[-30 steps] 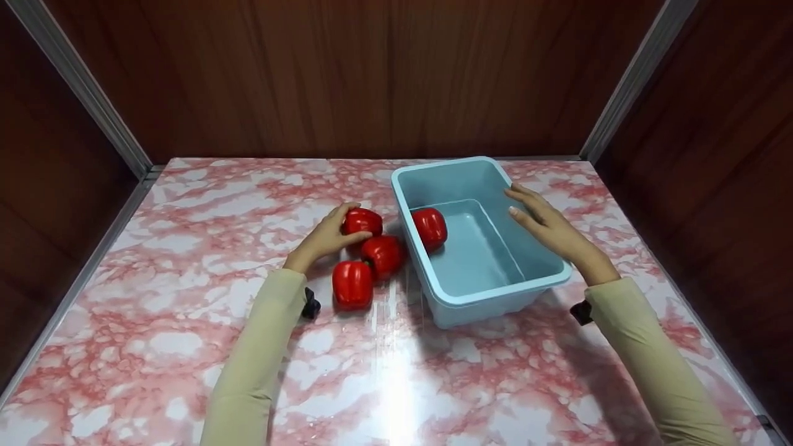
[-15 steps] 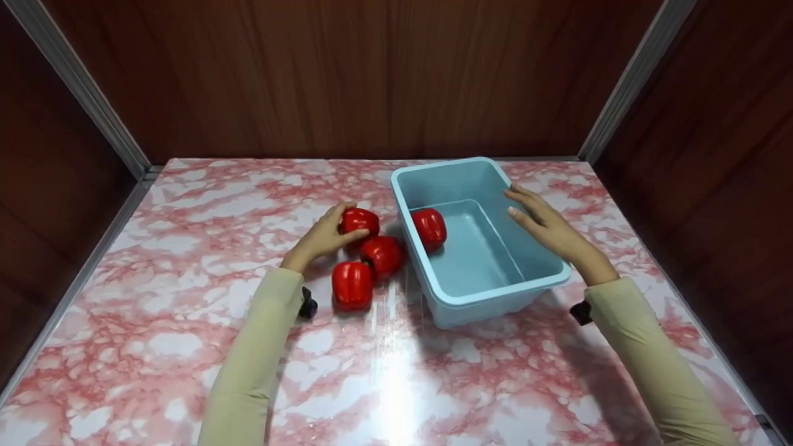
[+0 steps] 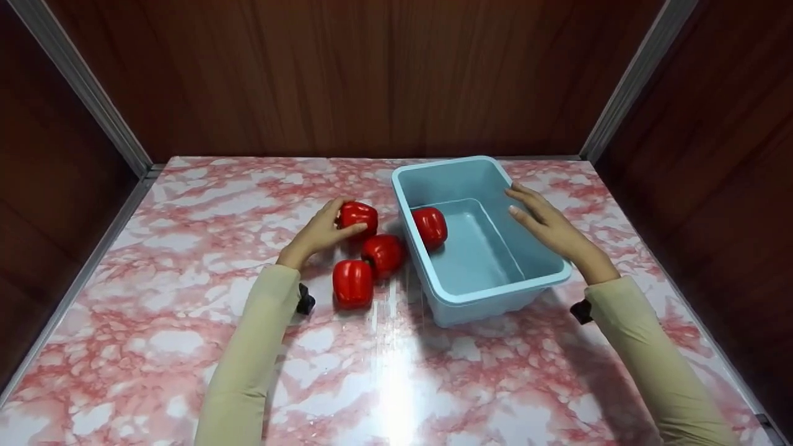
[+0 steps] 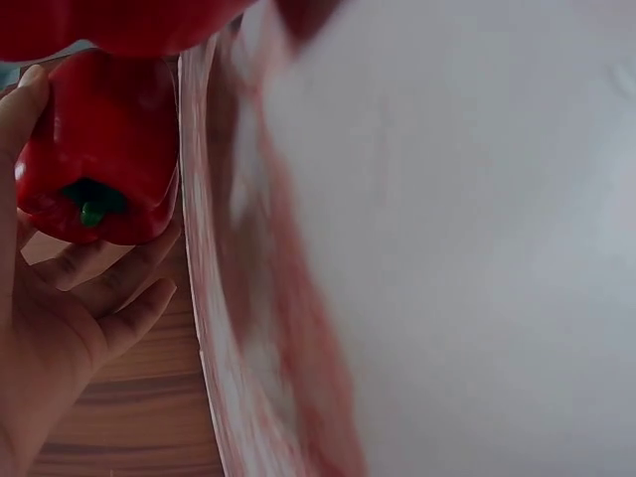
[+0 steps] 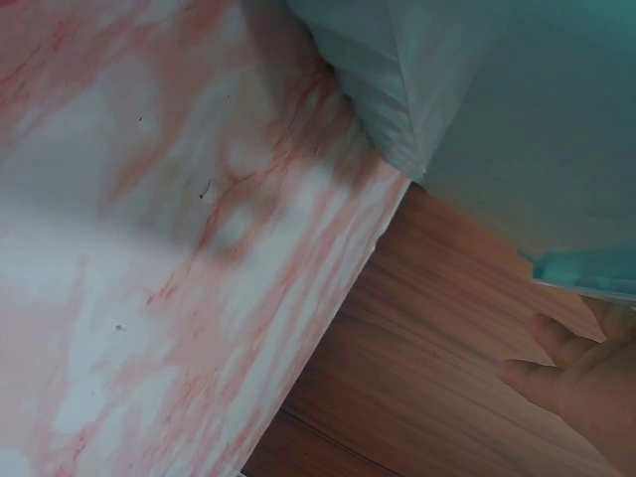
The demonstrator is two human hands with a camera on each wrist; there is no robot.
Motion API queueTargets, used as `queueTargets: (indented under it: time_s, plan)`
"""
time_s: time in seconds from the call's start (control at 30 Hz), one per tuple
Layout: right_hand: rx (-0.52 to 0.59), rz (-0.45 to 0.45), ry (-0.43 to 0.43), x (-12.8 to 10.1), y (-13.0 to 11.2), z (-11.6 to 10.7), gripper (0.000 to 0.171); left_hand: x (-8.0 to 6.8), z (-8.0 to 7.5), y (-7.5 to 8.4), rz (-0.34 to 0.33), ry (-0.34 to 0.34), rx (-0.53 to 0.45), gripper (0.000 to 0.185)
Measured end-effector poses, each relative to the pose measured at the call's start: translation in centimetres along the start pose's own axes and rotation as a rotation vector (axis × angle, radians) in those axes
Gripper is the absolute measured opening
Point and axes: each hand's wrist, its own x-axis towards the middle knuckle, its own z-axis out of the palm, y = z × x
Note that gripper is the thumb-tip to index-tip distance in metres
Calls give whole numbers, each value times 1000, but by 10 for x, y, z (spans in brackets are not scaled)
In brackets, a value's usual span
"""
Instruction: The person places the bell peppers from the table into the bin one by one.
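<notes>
Four red peppers, one blue tub, marble table [image 3: 186, 322].

Left hand [image 3: 319, 232] grips the far pepper [image 3: 358, 215]; two peppers [image 3: 384, 254] lie just nearer, one pepper [image 3: 430, 227] inside the tub [image 3: 489, 291]. Right hand [image 3: 548, 226], fingers straight, rests on the tub's right rim.

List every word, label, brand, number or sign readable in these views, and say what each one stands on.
None: no view shows any readable text.
The blue tub, the red peppers and the marble-patterned table carry no print, label or sticker.
The wooden walls are plain.
</notes>
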Motion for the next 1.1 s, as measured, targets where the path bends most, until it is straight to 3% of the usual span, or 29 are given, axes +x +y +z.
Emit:
queueTargets:
  time_s: [0.2, 0.73, 1.1]
  plan:
    - [5, -13, 0, 1, -2, 1, 53, -1, -2, 3, 33, 15, -11, 73]
    - [25, -3, -13, 2, 0, 4, 53, -5, -2, 3, 37, 55, -22, 73]
    - [23, -1, -5, 0, 0, 0, 53, -3, -3, 8, 45, 46, -49, 73]
